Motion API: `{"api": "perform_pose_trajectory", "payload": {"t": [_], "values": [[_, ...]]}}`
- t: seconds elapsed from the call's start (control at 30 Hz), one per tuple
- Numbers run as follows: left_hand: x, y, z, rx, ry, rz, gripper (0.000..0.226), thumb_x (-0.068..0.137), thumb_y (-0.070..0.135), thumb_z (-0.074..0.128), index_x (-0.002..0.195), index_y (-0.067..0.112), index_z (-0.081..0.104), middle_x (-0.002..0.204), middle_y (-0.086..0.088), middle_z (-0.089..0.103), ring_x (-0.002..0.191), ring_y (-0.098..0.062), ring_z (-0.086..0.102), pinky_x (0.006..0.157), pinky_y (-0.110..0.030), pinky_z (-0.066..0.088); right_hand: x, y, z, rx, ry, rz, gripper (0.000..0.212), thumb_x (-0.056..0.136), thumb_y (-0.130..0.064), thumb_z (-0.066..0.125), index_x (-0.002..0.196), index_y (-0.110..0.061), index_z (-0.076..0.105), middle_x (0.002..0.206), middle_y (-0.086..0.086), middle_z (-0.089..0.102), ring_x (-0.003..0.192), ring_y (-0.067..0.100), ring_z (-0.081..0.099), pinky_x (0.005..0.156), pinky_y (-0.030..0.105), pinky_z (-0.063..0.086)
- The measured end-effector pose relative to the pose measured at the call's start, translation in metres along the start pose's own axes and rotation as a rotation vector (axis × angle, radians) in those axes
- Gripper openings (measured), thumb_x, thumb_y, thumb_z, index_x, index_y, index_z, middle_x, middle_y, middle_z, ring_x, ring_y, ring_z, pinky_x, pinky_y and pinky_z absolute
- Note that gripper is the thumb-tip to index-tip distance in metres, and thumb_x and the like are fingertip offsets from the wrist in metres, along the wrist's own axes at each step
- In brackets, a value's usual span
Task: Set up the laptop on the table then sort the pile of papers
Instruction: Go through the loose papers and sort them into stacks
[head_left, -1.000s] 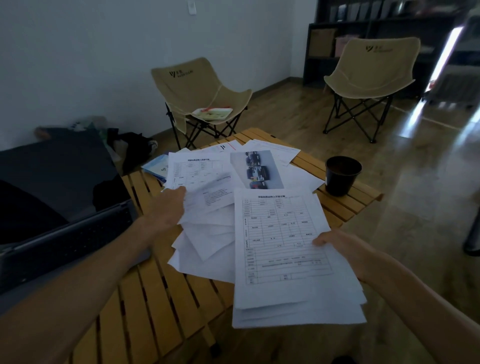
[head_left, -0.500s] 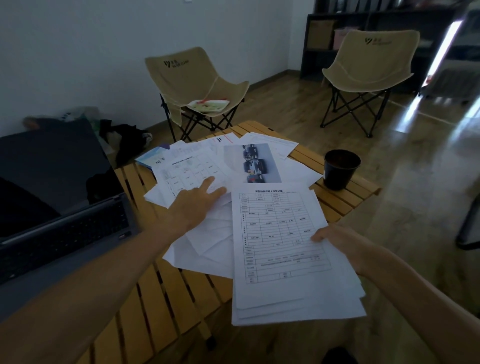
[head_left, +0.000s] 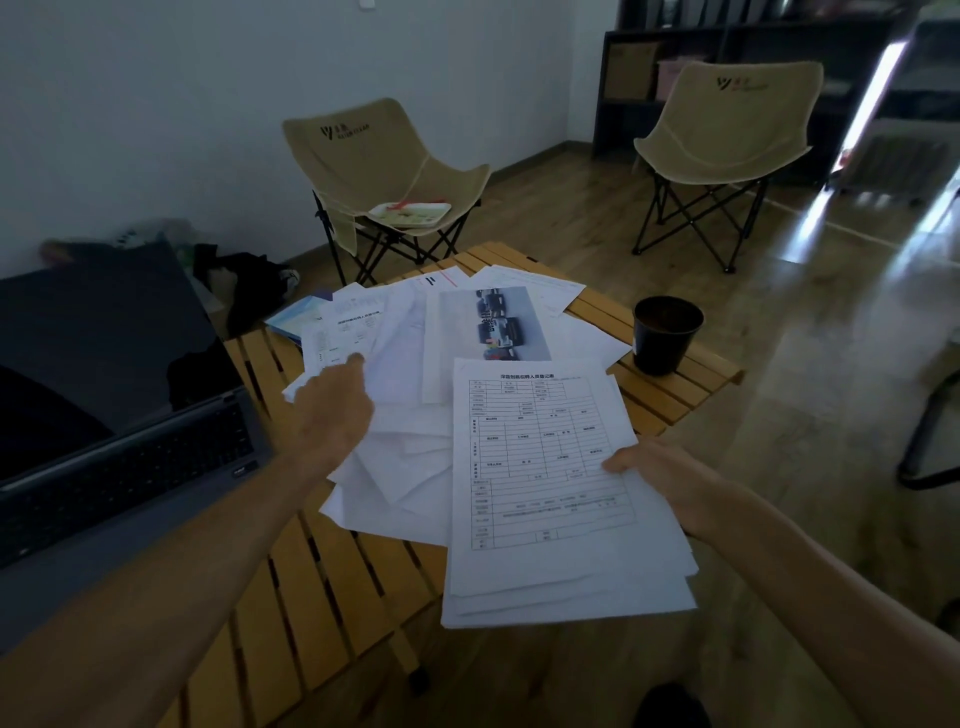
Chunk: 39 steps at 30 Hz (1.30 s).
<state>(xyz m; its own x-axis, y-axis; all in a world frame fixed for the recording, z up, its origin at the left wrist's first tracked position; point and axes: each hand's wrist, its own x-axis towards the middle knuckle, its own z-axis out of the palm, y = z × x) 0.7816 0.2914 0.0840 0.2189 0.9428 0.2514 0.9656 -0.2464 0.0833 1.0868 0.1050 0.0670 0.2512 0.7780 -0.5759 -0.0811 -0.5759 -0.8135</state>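
Note:
An open dark laptop (head_left: 119, 415) sits at the left end of the slatted wooden table (head_left: 322, 587), screen black. A loose pile of white papers (head_left: 410, 364) covers the table's middle, with a car photo sheet (head_left: 488, 322) on top. My left hand (head_left: 335, 410) lies on the pile, index finger stretched onto a printed form (head_left: 345, 332). My right hand (head_left: 654, 467) grips the right edge of a stack of forms (head_left: 550, 488) held over the table's near edge, a table-lined form uppermost.
A black cup (head_left: 666, 334) stands at the table's right end. Blue booklets (head_left: 296, 319) peek out behind the pile. Two beige folding chairs (head_left: 384, 171) (head_left: 727, 135) stand beyond, one with a tray on its seat. Dark bags lie by the wall.
My left hand let go of the sheets it was lifting and now rests flat on the pile, reaching farther left to a form. The stack in my right hand stays where it was.

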Motion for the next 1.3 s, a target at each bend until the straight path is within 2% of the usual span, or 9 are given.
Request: {"api": "perform_pose_trajectory", "payload": {"t": [0.13, 0.3, 0.43, 0.53, 0.7, 0.8, 0.93, 1.1, 1.3], "values": [[-0.058, 0.053, -0.034, 0.023, 0.032, 0.302, 0.046, 0.093, 0.003, 0.038, 0.133, 0.022, 0.048, 0.103, -0.004, 0.065, 0.086, -0.027, 0.064, 0.070, -0.038, 0.047, -0.005, -0.001, 0.004, 0.046, 0.045, -0.008, 0.024, 0.098, -0.023, 0.057, 0.116, -0.010, 0.067, 0.106, 0.014, 0.074, 0.101, 0.035, 0.070, 0.096, 0.053, 0.053], [-0.150, 0.108, -0.025, 0.152, -0.184, 0.657, 0.040, 0.093, 0.006, 0.042, 0.131, 0.016, 0.046, 0.116, -0.007, 0.062, 0.100, -0.026, 0.061, 0.074, -0.036, 0.049, 0.004, -0.001, 0.006, 0.184, 0.030, 0.030, 0.083, 0.073, -0.076, 0.064, 0.139, -0.026, 0.054, 0.138, 0.004, 0.061, 0.125, 0.032, 0.058, 0.109, 0.055, 0.041], [-0.169, 0.118, -0.022, 0.095, -0.308, 0.733, 0.037, 0.096, 0.025, 0.049, 0.132, 0.018, 0.048, 0.126, -0.005, 0.058, 0.111, -0.024, 0.056, 0.085, -0.037, 0.049, -0.004, -0.002, 0.010, 0.074, 0.007, -0.031, 0.040, 0.095, -0.038, 0.062, 0.127, -0.014, 0.063, 0.113, 0.008, 0.073, 0.102, 0.029, 0.070, 0.087, 0.044, 0.056], [-0.161, 0.113, -0.031, -0.171, -0.459, 0.586, 0.054, 0.092, 0.062, 0.043, 0.133, 0.027, 0.050, 0.129, 0.007, 0.053, 0.117, -0.014, 0.050, 0.098, -0.033, 0.044, -0.003, 0.005, 0.008, 0.033, -0.045, -0.091, 0.031, 0.095, -0.009, 0.062, 0.126, -0.013, 0.063, 0.110, 0.009, 0.074, 0.098, 0.031, 0.072, 0.086, 0.049, 0.059], [-0.102, 0.081, -0.004, -0.645, -0.289, 0.085, 0.058, 0.087, 0.052, 0.062, 0.133, 0.018, 0.049, 0.131, 0.002, 0.051, 0.123, -0.019, 0.049, 0.103, -0.037, 0.044, -0.012, -0.008, 0.013, 0.051, -0.085, -0.300, 0.040, 0.095, -0.001, 0.058, 0.128, -0.023, 0.059, 0.121, 0.006, 0.070, 0.105, 0.029, 0.070, 0.088, 0.051, 0.058], [-0.070, 0.066, -0.016, -1.110, -0.436, -0.220, 0.076, 0.080, 0.058, 0.070, 0.136, 0.011, 0.050, 0.134, 0.002, 0.055, 0.118, -0.017, 0.057, 0.105, -0.040, 0.045, -0.030, -0.032, 0.017, 0.071, -0.114, -0.562, 0.041, 0.094, -0.004, 0.060, 0.128, -0.028, 0.059, 0.122, 0.000, 0.070, 0.108, 0.024, 0.070, 0.088, 0.049, 0.059], [-0.059, 0.067, -0.060, -1.600, -0.437, -0.090, 0.037, 0.091, 0.014, 0.064, 0.127, 0.006, 0.060, 0.121, -0.009, 0.068, 0.110, -0.028, 0.066, 0.092, -0.045, 0.055, -0.055, -0.065, 0.024, 0.046, -0.039, -0.830, 0.034, 0.093, -0.006, 0.062, 0.123, -0.021, 0.065, 0.120, 0.000, 0.071, 0.109, 0.020, 0.070, 0.088, 0.042, 0.058], [-0.066, 0.057, -0.082, -1.428, -0.175, 0.026, 0.032, 0.092, 0.012, 0.062, 0.124, 0.012, 0.061, 0.115, -0.002, 0.070, 0.105, -0.025, 0.068, 0.081, -0.038, 0.057, -0.067, -0.068, 0.034, 0.027, 0.005, -0.894, 0.023, 0.089, -0.009, 0.071, 0.110, -0.019, 0.071, 0.104, -0.008, 0.076, 0.097, 0.010, 0.072, 0.078, 0.026, 0.061], [-0.082, 0.054, -0.070, -1.431, -0.172, 0.003, 0.036, 0.088, -0.004, 0.057, 0.113, 0.020, 0.066, 0.115, 0.002, 0.071, 0.106, -0.018, 0.067, 0.090, -0.038, 0.055, -0.057, -0.045, 0.043, -0.034, -0.011, -0.810, 0.030, 0.086, -0.019, 0.076, 0.116, -0.021, 0.071, 0.114, -0.006, 0.074, 0.105, 0.013, 0.070, 0.092, 0.042, 0.059]]}}
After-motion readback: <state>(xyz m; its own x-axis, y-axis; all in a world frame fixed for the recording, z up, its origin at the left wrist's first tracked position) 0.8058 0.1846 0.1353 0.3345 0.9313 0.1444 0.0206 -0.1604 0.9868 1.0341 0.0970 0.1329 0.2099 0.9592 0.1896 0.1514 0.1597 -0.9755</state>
